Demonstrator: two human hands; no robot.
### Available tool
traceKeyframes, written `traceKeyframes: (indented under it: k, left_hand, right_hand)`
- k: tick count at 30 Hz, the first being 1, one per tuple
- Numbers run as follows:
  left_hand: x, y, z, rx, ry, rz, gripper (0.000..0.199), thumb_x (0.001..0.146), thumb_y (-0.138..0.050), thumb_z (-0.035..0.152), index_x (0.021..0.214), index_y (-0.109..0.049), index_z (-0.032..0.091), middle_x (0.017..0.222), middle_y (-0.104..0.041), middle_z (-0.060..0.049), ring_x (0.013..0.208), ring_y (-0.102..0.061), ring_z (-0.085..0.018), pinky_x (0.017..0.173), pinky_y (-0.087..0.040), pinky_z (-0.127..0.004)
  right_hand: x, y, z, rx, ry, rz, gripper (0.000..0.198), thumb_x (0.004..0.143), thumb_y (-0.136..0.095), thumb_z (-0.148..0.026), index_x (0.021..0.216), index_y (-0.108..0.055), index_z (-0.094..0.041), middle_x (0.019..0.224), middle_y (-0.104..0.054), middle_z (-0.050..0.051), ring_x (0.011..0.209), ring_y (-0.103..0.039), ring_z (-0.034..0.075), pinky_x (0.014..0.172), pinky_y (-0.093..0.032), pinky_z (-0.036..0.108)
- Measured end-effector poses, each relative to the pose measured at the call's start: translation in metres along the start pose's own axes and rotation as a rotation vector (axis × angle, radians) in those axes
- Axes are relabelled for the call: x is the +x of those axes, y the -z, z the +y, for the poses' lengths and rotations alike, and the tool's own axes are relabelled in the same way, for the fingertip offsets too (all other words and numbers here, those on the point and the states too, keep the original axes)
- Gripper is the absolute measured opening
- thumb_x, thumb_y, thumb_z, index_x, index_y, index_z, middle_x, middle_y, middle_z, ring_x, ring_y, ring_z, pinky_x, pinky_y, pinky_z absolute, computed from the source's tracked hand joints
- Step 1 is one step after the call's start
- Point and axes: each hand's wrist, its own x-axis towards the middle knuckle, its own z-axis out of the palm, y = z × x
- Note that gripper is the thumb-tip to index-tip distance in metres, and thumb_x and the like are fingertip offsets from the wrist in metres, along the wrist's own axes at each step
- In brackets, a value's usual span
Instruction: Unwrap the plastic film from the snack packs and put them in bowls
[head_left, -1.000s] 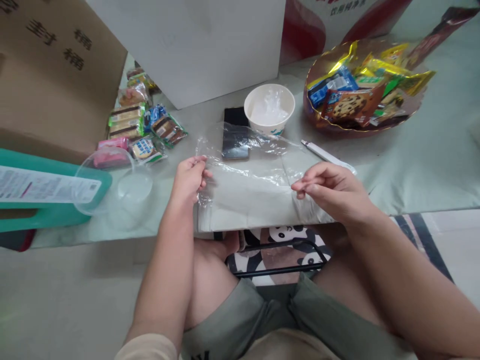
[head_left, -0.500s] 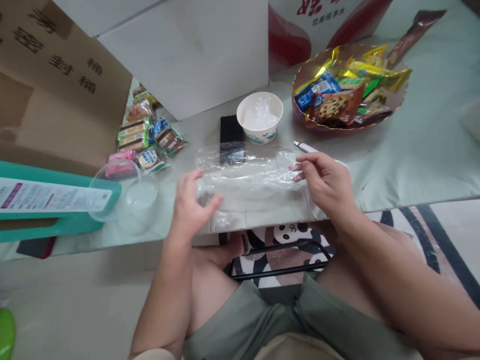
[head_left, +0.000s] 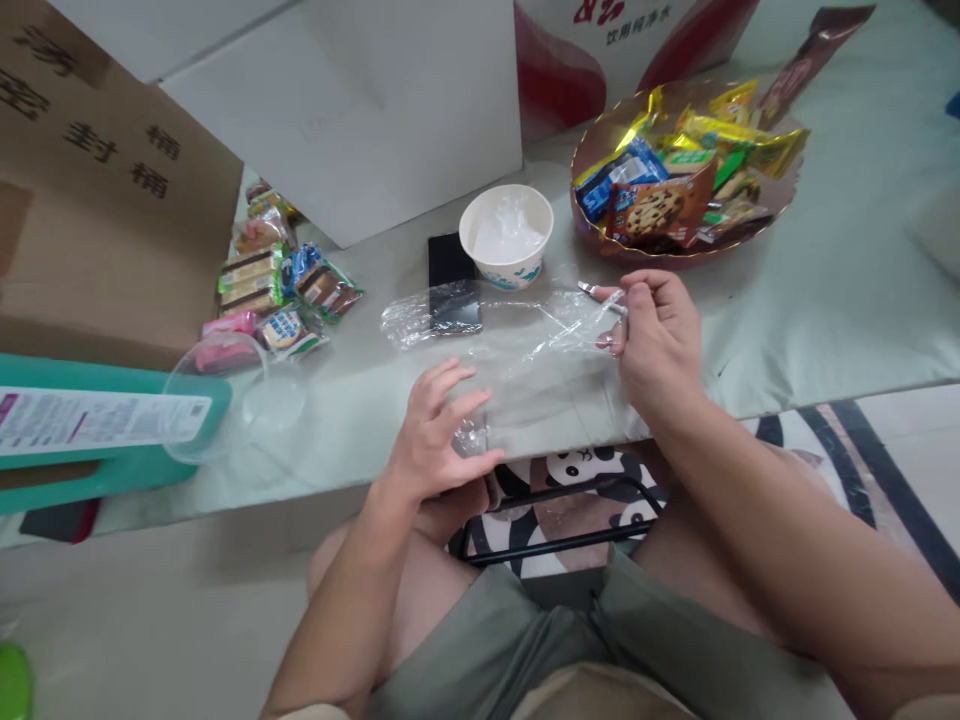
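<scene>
Pinching the right end of a clear plastic film [head_left: 555,330], the right hand [head_left: 660,335] has a narrow grip, thumb against fingers, at center right of the frame. The left hand [head_left: 442,430] sits just below center, its grip wide and fingers spread, beside the film's lower left part; whether it touches the film I cannot tell. The film lies crumpled across the middle of the frame over the pale worktop [head_left: 855,250], its left part overlapping the lower end of a black smartphone [head_left: 448,265]. Above the film, a white paper bowl [head_left: 517,275] holds crumpled translucent plastic [head_left: 510,235]. A slim white tool [head_left: 589,289] runs partly behind the right hand. Wrapped snacks fill a gold-rimmed bowl [head_left: 781,190] at upper right; more snack packets [head_left: 251,280] lie at upper left.
</scene>
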Motion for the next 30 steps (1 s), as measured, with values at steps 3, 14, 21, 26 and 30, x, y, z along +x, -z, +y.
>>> traceKeyframes:
  k: [3, 14, 21, 26, 30]
  left_hand:
    - [-0.005, -0.001, -0.012, 0.038, 0.068, -0.079, 0.069, 0.078, -0.081, 0.043, 0.140, -0.054, 0.025, 0.152, -0.052, -0.018, 0.150, -0.041, -0.039, 0.118, -0.041, -0.062]
    - [0.000, 0.022, -0.007, -0.386, 0.696, 0.408, 0.017, 0.088, -0.061, 0.032, 0.079, -0.071, 0.021, 0.062, -0.071, -0.001, 0.056, -0.066, -0.016, 0.057, -0.054, -0.027]
    - [0.013, 0.022, -0.020, -0.793, 1.190, 0.659, 0.016, 0.068, -0.064, 0.034, 0.068, -0.057, 0.020, 0.052, -0.057, 0.004, 0.047, -0.057, -0.011, 0.049, -0.050, -0.022]
    - [0.010, 0.021, -0.027, -0.740, 1.024, 0.500, 0.032, 0.067, -0.075, 0.034, 0.092, -0.063, 0.020, 0.067, -0.065, 0.004, 0.048, -0.054, -0.008, 0.050, -0.047, -0.020]
    - [0.009, 0.017, -0.028, -0.766, 0.919, 0.393, 0.028, 0.071, -0.078, 0.042, 0.077, -0.063, 0.019, 0.068, -0.062, 0.001, 0.058, -0.057, -0.010, 0.055, -0.048, -0.021]
  right_hand:
    - [0.005, 0.000, 0.006, 0.024, -0.010, -0.021, 0.029, 0.097, -0.052, -0.058, 0.104, -0.051, -0.029, 0.100, -0.072, 0.002, 0.042, -0.040, 0.006, 0.050, -0.050, 0.030]
    - [-0.010, 0.005, -0.001, -0.013, 0.086, -0.296, 0.072, 0.079, -0.063, -0.076, 0.136, -0.045, -0.037, 0.114, -0.071, 0.008, 0.075, -0.068, 0.021, 0.064, -0.053, 0.037]
    - [-0.022, -0.007, -0.003, -0.104, -0.001, -0.402, 0.040, 0.081, -0.074, -0.044, 0.113, -0.058, -0.027, 0.074, -0.067, -0.001, 0.070, -0.066, 0.018, 0.067, -0.054, 0.033]
    - [-0.016, -0.016, -0.004, -0.038, -0.025, -0.206, 0.016, 0.082, -0.070, -0.031, 0.091, -0.058, -0.025, 0.075, -0.066, -0.002, 0.065, -0.064, 0.013, 0.063, -0.053, 0.027]
    - [-0.015, -0.015, -0.003, -0.001, -0.093, -0.179, 0.035, 0.084, -0.069, -0.032, 0.117, -0.055, -0.030, 0.093, -0.073, -0.001, 0.052, -0.056, 0.009, 0.045, -0.044, 0.024]
